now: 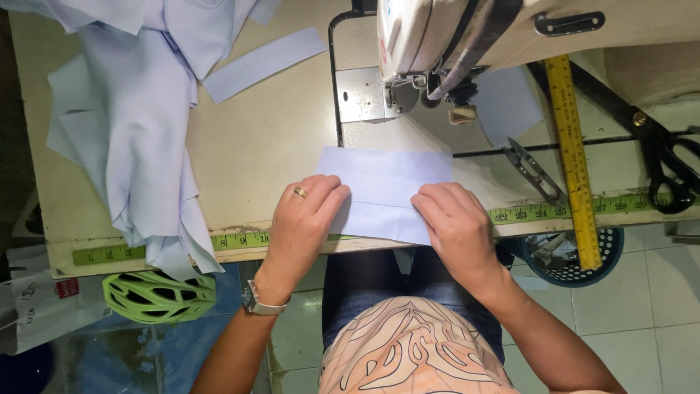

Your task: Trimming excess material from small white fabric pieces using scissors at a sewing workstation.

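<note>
A pale blue rectangular fabric piece (383, 182) lies folded on the cream sewing table (255, 146), near its front edge. My left hand (306, 219), with a ring and a wristwatch, presses flat on the piece's left end. My right hand (456, 222) presses its right end, fingers bent along the fold. Both hands hold the fabric down. The sewing machine head (437, 36) stands just beyond the piece, with its needle area (408, 84) above a metal plate.
A heap of pale blue garment pieces (138, 124) covers the table's left side, and a loose strip (262, 62) lies behind. Thread snips (532, 171), a yellow ruler (572, 160) and black shears (656, 146) lie at right. A green helmet (157, 295) and a mesh basket (576, 255) sit below.
</note>
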